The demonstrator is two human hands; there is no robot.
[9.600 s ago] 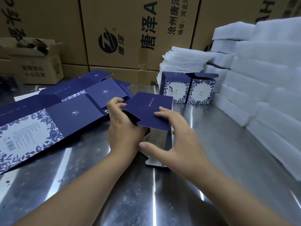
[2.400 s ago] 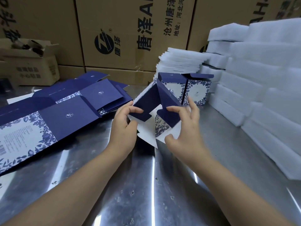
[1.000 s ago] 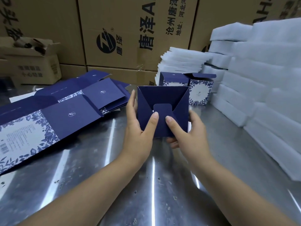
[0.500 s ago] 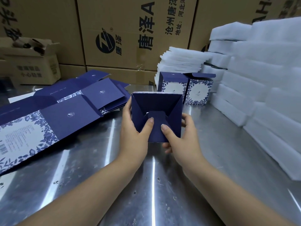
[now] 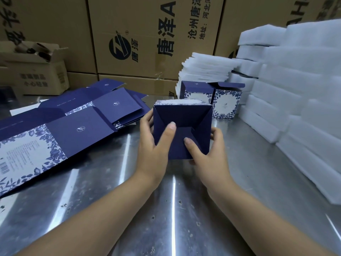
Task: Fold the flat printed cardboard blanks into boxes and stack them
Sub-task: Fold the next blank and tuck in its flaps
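Note:
A navy box [image 5: 186, 119] with its interlocked bottom flaps facing me is held above the steel table [image 5: 166, 209]. My left hand [image 5: 153, 152] grips its left side, thumb pressing on the flaps. My right hand [image 5: 208, 156] grips the right side, thumb pressing the lower flap. To the left lies a spread pile of flat navy and floral printed blanks [image 5: 70, 124]. Two folded boxes [image 5: 210, 98] stand side by side behind the held box, the right one with its lid flap up.
White foam blocks [image 5: 295, 100] are stacked along the right side, with a pile of thin foam sheets [image 5: 204, 71] behind the folded boxes. Large brown shipping cartons [image 5: 147, 39] line the back. A small open carton [image 5: 36, 71] sits at the far left.
Both thumbs have pushed the bottom flaps further in, so the box bottom is flatter. The box has come slightly lower and nearer to me.

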